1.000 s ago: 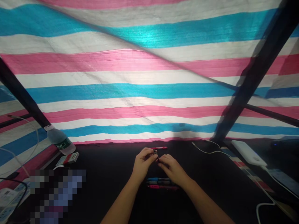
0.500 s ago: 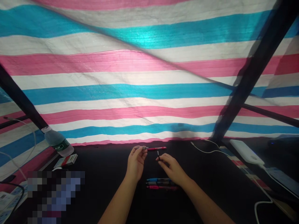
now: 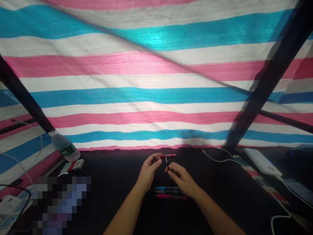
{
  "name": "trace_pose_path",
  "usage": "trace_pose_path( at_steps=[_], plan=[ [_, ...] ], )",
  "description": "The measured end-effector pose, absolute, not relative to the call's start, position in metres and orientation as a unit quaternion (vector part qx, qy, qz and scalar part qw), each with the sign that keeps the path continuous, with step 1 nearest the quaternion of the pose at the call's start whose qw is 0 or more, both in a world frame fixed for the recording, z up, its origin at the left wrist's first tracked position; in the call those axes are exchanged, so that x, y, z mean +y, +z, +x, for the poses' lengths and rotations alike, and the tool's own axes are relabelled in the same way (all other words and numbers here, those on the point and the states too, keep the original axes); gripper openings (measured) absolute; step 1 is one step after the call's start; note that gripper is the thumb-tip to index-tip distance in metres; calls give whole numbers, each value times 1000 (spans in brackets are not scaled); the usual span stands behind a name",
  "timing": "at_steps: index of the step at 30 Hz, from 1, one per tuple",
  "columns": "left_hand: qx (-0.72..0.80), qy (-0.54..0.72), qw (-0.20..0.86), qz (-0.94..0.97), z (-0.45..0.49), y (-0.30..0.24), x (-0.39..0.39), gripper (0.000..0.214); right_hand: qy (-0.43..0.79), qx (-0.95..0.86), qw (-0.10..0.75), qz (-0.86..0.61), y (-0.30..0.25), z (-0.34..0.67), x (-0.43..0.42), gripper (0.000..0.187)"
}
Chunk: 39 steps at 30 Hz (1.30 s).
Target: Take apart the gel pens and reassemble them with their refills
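Your right hand pinches a slim dark pen refill low down, where this light, stiff, fragile piece is best held; your left hand curls beside it, hold unclear, near a pink pen at the black table's far edge.

Black tabletop, three pens side by side, pink pen, white cable

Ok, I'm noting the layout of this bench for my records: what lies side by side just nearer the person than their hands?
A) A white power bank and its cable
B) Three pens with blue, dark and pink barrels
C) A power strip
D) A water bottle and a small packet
B. The three pens lie parallel on the dark surface, just below the left hand and right hand.
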<state>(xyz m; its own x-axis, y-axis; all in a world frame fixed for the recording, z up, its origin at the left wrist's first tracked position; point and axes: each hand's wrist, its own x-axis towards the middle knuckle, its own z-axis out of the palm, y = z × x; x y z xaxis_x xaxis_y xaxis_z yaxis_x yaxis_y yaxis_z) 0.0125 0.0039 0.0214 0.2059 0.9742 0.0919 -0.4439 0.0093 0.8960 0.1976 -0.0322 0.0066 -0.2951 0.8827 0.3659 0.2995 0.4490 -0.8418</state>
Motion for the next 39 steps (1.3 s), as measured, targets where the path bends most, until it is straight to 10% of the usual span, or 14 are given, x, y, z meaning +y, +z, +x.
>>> trace_pose_path(
  at_steps=[7, 18, 39],
  plan=[
    [363, 547, 517, 549, 11, 19, 4, 16, 329, -737, 439, -394, 8, 198, -33, 28],
    [243, 588, 737, 228, 8, 15, 15, 31, 391, -660, 491, -413, -1, 198, -24, 28],
    [272, 581, 708, 294, 13, 17, 9, 31, 379, -696, 453, -408, 7, 197, -32, 29]
  ],
)
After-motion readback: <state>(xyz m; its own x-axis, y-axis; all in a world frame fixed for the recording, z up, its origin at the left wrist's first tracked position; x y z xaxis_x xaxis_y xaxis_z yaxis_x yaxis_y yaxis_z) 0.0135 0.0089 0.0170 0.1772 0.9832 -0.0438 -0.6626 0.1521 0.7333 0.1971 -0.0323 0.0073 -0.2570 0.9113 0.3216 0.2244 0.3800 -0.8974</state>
